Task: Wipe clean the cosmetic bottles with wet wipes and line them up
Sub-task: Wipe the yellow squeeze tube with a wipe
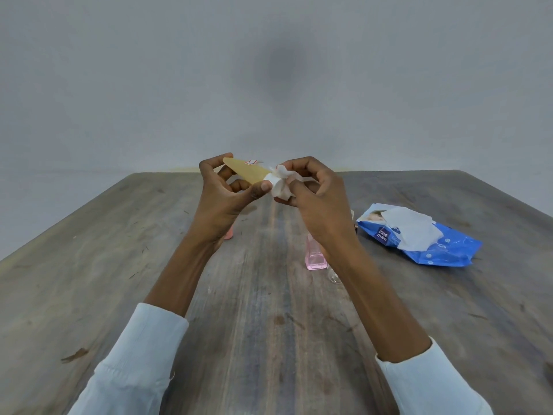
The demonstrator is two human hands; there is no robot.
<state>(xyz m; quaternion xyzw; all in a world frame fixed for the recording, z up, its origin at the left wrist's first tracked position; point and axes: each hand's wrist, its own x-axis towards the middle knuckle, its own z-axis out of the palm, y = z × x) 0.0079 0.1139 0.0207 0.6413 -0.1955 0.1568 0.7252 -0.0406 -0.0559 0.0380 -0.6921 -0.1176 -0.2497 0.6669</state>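
My left hand (223,193) holds a tan cosmetic tube (247,172) up above the table, its flat end pointing up and left. My right hand (314,199) pinches a crumpled white wet wipe (279,185) against the tube's white cap end. On the table below, a clear pink bottle (314,256) stands behind my right wrist. A peach-pink bottle (229,233) is mostly hidden behind my left wrist. A clear glass piece (335,277) shows beside my right forearm.
A blue wet-wipe pack (434,244) lies on the right of the wooden table (89,280), with a white wipe sticking out of its opening. A plain grey wall stands behind the table's far edge.
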